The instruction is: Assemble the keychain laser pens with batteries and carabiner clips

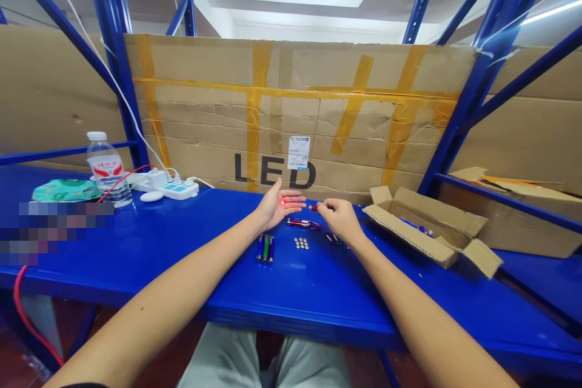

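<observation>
Red light (pixel 282 202) dots the outspread left hand (pixel 274 205), facing the right hand (pixel 339 217) gripping a red penlight (pixel 313 208), silver discs (pixel 301 243) lying between them, on the near side.

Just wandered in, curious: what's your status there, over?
Right hand pinching small red tube. Left hand open, red dot on it. Another red tube lies close by, apparently not blocking.

The right grip (pixel 340 217) hides part of the red penlight (pixel 313 208).
</observation>
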The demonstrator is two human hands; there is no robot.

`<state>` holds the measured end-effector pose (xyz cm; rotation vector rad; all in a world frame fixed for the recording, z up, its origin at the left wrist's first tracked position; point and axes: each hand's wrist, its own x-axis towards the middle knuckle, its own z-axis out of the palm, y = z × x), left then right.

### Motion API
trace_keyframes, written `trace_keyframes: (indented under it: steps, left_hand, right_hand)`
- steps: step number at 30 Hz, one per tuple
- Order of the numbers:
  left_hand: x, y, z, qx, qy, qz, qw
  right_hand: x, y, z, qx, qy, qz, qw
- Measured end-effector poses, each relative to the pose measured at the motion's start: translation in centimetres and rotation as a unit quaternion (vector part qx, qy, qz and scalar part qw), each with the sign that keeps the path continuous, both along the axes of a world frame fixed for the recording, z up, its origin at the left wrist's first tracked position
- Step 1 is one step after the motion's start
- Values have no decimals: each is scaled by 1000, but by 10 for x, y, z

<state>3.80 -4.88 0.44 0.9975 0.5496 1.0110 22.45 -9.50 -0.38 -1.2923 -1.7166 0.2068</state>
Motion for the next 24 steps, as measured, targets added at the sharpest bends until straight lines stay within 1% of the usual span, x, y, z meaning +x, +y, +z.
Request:
trace_keyframes:
  steps: [3, 5, 11, 19, 24]
  left_hand:
    - [0, -1, 1, -2, -3, -3, 1000]
    - [-1, -1, 2, 0, -1, -4, 1000]
    - [0, -1, 2, 0, 11, 3, 1000]
    - [-1, 2, 0, 11, 7, -4, 1000]
    - [-1, 1, -1, 15, 4, 2, 1000]
  right_hand:
    - [-1, -1, -1, -1, -1, 34, 999]
    - [-2, 0, -1, 0, -3, 39, 999]
    - [0, 2, -2, -9, -4, 30, 999]
    - [2, 2, -2, -23, 11, 18, 1000]
    - [4, 6, -3, -12, -17, 2, 1000]
